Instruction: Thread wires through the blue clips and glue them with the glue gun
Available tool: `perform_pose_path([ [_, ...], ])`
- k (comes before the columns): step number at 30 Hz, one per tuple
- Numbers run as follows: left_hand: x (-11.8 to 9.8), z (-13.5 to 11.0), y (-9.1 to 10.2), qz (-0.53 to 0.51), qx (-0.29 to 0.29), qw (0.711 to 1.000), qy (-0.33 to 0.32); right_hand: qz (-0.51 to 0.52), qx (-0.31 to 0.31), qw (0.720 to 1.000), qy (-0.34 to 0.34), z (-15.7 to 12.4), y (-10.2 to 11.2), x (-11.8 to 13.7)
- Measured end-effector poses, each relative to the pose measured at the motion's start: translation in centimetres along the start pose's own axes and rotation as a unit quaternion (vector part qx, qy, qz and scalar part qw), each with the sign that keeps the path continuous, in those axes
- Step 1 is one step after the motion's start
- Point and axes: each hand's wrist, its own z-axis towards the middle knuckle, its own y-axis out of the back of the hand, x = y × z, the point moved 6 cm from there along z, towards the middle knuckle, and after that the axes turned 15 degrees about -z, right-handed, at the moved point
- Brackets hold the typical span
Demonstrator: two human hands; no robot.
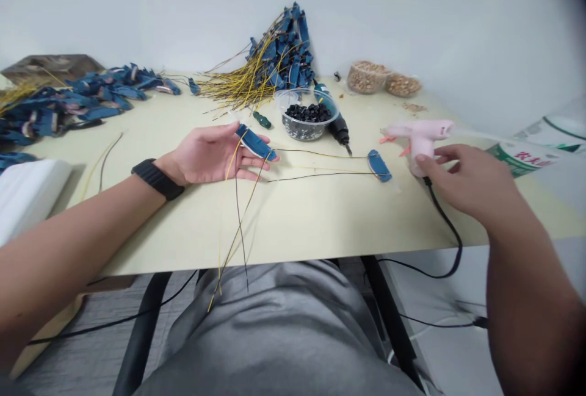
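Note:
My left hand (213, 153), palm up, holds a blue curved piece (256, 143) between thumb and fingers. Thin yellow and black wires (240, 219) hang from that piece over the table's front edge. Other wires run right along the tabletop to a second blue piece (379, 165), which lies on the table. My right hand (471, 179) is closed around the handle of a pink glue gun (423, 135). A clear glue stick (485, 138) sticks out of the gun's back, and its nozzle points left, beyond the second blue piece.
A tub of small black parts (306, 116) stands mid-table beside a dark power tool (337, 124) and a green screwdriver (262, 119). Blue wired pieces are piled at the back (293, 48) and left (98, 94). The gun's black cord (451, 225) drops over the edge.

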Motion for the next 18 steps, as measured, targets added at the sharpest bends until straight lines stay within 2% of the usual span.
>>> perform_pose_path([
  [3,-0.2,0.0,0.0,-0.025,-0.009,1.0,-0.017,-0.001,0.061,0.998,0.002,1.2,-0.4,1.8],
  [6,-0.2,-0.1,-0.5,-0.072,-0.002,0.997,-0.023,0.007,0.09,0.996,-0.022,2.2,-0.8,2.8],
  [8,-0.1,0.0,-0.6,-0.079,-0.003,0.997,-0.011,0.013,0.097,0.994,-0.041,2.9,-1.1,2.8],
  [10,0.0,0.1,-0.3,-0.07,-0.016,0.997,-0.006,0.025,0.076,0.996,-0.047,3.3,-0.9,2.7],
  [13,0.1,0.2,0.4,-0.059,-0.032,0.998,-0.009,0.054,0.032,0.997,-0.047,2.7,0.5,2.4],
  [15,0.2,0.2,0.7,-0.058,-0.039,0.998,-0.009,0.089,0.018,0.993,-0.072,1.6,2.0,2.4],
  [18,0.3,0.2,0.7,-0.066,-0.05,0.997,-0.011,0.164,0.009,0.984,-0.075,-0.3,4.4,4.1],
])
